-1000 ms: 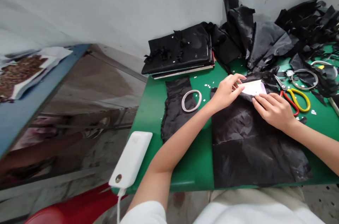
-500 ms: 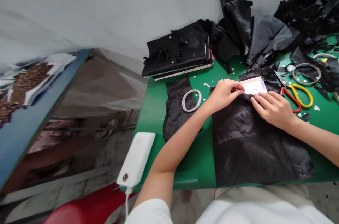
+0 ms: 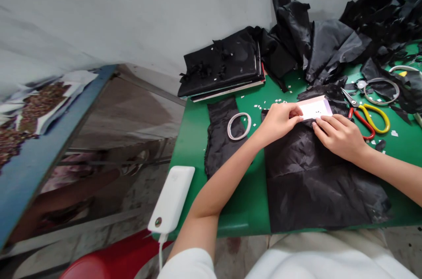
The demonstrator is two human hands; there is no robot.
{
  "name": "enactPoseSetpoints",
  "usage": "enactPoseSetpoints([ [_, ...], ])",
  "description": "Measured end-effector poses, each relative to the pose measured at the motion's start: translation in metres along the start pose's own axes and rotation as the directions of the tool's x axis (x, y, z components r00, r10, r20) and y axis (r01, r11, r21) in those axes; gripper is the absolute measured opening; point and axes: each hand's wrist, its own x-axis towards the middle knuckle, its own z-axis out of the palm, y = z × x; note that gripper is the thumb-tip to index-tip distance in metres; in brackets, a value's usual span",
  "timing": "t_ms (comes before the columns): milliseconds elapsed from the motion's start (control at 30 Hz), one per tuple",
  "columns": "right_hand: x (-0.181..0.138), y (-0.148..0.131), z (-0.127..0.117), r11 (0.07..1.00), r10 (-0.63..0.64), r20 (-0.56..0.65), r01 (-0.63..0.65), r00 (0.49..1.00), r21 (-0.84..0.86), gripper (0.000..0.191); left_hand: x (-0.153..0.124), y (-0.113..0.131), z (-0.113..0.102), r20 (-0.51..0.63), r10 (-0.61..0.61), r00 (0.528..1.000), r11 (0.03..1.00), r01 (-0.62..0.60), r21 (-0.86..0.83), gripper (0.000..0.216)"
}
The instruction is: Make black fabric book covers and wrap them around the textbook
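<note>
A sheet of black fabric [image 3: 316,195] lies spread in front of me, its far edge under my fingers. A small white card [image 3: 311,109] with a few black specks rests at that edge. At the card's left end is my left hand [image 3: 281,119], thumb and fingertips drawn together in a pinch; what they hold, if anything, is too small to make out. My right hand [image 3: 343,136] lies palm down, fingers stretched out, the fingertips on the fabric's edge and touching the card's near side. Scissors [image 3: 369,118] with red and yellow handles lie right of the card.
A pale ring [image 3: 239,126] lies on a black fabric strip [image 3: 220,138] at left. Near the green table's [image 3: 242,217] corner is a white power bank [image 3: 172,197] with a cable. Folded black cloth [image 3: 220,61] and black scraps [image 3: 339,45] line the back, with white bits scattered about.
My left hand has shifted slightly, its fingertips drawing back and down from the card, baring more specks on it. My right hand stays almost still.
</note>
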Motion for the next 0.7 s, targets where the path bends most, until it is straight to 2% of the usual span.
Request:
enactPoseSetpoints([
  [133,0.003,0.001,-0.002,1.0,-0.011,-0.016,0.011,1.0,-0.003,0.016,-0.002,0.006,0.0,-0.019,-0.094,0.995,0.993,0.095,0.063,0.007],
  [333,0.004,0.001,-0.002,1.0,-0.013,-0.021,0.013,1.0,-0.01,0.015,-0.003,0.008,0.001,-0.042,-0.126,0.991,0.983,0.13,0.13,0.009],
  [700,0.003,0.0,-0.001,1.0,-0.013,-0.012,0.013,1.0,0.0,0.016,-0.004,0.005,0.013,-0.046,0.034,0.998,0.995,-0.029,0.098,0.013],
])
